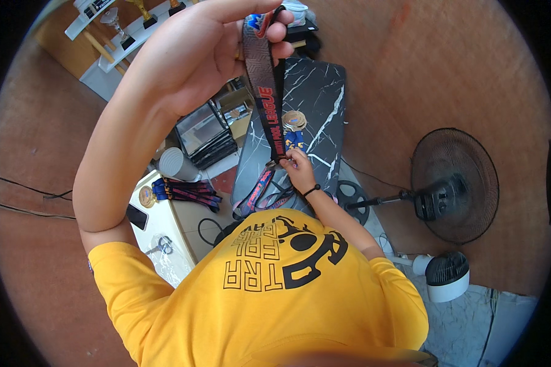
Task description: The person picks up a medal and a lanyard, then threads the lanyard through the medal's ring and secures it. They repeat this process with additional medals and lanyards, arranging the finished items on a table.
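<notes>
My left hand is raised high, its fingers hooked through the upper loop of a dark neck ribbon with red lettering. The ribbon hangs stretched down to my right hand, which pinches its lower end by a small metal clip. Whether a medal hangs there is hidden by my fingers. Just beyond my right hand, several gold medals lie piled on the black marbled table, with blue ribbons under them. More loose ribbons lie at the table's near edge, by my shirt.
On a white side table to the left are a gold medal, bundled ribbons, and a phone. Behind it stand a white ribbed container and stacked black frames. A black fan stands at right; trophies line a shelf.
</notes>
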`<action>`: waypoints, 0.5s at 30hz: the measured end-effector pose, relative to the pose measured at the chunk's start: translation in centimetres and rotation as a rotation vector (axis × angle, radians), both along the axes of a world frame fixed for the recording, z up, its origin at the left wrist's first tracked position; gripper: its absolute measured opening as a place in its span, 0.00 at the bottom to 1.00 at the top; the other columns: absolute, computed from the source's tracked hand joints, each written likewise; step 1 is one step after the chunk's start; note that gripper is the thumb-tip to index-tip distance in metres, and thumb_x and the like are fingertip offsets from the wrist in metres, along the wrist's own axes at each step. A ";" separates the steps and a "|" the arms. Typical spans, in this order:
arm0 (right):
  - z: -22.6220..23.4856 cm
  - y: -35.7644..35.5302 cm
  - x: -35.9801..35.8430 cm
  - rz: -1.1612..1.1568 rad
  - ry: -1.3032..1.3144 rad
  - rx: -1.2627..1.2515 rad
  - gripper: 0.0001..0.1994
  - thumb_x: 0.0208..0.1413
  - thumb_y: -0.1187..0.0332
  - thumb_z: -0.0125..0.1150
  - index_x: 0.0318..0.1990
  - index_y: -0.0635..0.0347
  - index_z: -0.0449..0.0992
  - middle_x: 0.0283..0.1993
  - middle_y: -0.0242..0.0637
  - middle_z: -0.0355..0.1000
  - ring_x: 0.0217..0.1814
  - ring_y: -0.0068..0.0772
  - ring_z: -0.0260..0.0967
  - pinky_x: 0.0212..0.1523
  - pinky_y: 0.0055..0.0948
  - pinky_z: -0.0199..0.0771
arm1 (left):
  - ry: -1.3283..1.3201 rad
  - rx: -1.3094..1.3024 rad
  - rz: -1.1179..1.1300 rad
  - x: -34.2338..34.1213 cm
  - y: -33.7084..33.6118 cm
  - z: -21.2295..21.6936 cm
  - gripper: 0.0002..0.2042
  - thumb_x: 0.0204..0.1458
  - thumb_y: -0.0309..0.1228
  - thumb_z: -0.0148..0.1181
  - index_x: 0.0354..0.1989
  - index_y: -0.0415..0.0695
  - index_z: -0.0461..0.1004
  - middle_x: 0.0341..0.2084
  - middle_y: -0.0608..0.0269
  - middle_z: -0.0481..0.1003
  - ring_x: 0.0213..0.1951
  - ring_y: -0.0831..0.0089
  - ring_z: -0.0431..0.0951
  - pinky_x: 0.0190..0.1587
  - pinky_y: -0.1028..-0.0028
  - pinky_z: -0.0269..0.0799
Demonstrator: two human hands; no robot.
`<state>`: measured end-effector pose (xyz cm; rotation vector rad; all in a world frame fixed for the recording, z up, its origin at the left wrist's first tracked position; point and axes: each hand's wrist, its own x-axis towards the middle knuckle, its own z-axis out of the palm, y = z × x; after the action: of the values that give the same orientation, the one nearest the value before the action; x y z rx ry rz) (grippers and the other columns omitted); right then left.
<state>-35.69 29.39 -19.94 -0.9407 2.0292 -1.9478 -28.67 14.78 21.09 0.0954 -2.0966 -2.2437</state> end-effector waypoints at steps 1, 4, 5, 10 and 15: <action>-0.6 -0.1 0.0 0.073 -0.188 -0.083 0.08 0.52 0.73 0.64 0.38 0.60 0.72 0.37 0.32 0.70 0.40 0.30 0.68 0.42 0.28 0.68 | 0.010 -0.017 -0.010 0.0 -0.1 -0.2 0.17 0.61 0.42 0.51 0.47 0.39 0.72 0.26 0.75 0.72 0.36 0.78 0.76 0.48 0.75 0.71; -2.9 1.0 -1.3 0.199 -0.727 -0.382 0.13 0.55 0.78 0.60 0.46 0.55 0.68 0.39 0.31 0.71 0.44 0.23 0.70 0.42 0.23 0.72 | 0.011 -0.018 -0.030 0.2 -0.8 -0.2 0.18 0.61 0.42 0.51 0.48 0.39 0.72 0.26 0.75 0.72 0.34 0.80 0.75 0.46 0.75 0.71; -3.7 1.8 -2.1 0.089 -0.791 -0.394 0.14 0.54 0.78 0.61 0.47 0.55 0.67 0.39 0.30 0.71 0.43 0.22 0.70 0.41 0.24 0.72 | 0.012 -0.032 -0.005 0.4 -1.0 0.0 0.18 0.61 0.42 0.50 0.48 0.39 0.72 0.26 0.75 0.72 0.34 0.80 0.75 0.46 0.76 0.70; -9.0 8.9 -6.9 -0.225 -0.497 0.296 0.12 0.50 0.76 0.65 0.41 0.58 0.71 0.33 0.30 0.71 0.36 0.22 0.71 0.36 0.23 0.72 | -0.012 -0.026 -0.026 2.1 -1.4 0.9 0.20 0.63 0.41 0.46 0.53 0.37 0.70 0.27 0.76 0.69 0.34 0.82 0.70 0.45 0.77 0.64; -11.1 13.8 -2.7 -0.018 -0.057 0.949 0.19 0.40 0.66 0.74 0.40 0.54 0.72 0.39 0.42 0.72 0.42 0.45 0.71 0.43 0.41 0.73 | 0.026 -0.114 0.067 3.5 -1.8 0.3 0.23 0.63 0.43 0.46 0.56 0.34 0.66 0.29 0.73 0.66 0.34 0.81 0.68 0.46 0.76 0.62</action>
<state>-38.37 43.16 -31.02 -0.5958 2.4831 -0.7669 -25.17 12.94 21.35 0.1281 -2.1686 -2.0721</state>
